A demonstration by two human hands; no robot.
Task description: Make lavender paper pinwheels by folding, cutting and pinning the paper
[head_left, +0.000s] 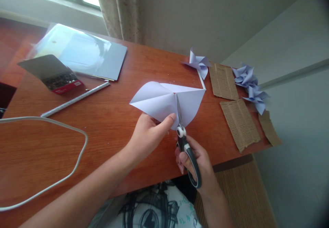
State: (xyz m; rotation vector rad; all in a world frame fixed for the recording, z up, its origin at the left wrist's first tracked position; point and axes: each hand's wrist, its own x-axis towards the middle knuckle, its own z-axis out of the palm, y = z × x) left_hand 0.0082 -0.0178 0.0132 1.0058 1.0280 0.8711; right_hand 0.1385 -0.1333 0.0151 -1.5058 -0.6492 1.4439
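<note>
our left hand (149, 128) pinched the white paper (190, 104) between thumb and fingers, above the near half of the wooden desk (144, 63). its long axis ran left to right, a sharp corner at each end; it looked plain, creased and bowed. our right hand (204, 159) had its fingers wrapped round black-and-white scissors (182, 140), which pointed away from us, one blade (178, 108) over the paper.

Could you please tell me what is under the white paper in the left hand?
The left hand reaches under the paper, with the table visible around it. One blade of the scissors shows on top; the other blade and the table directly below cannot be seen.
</note>
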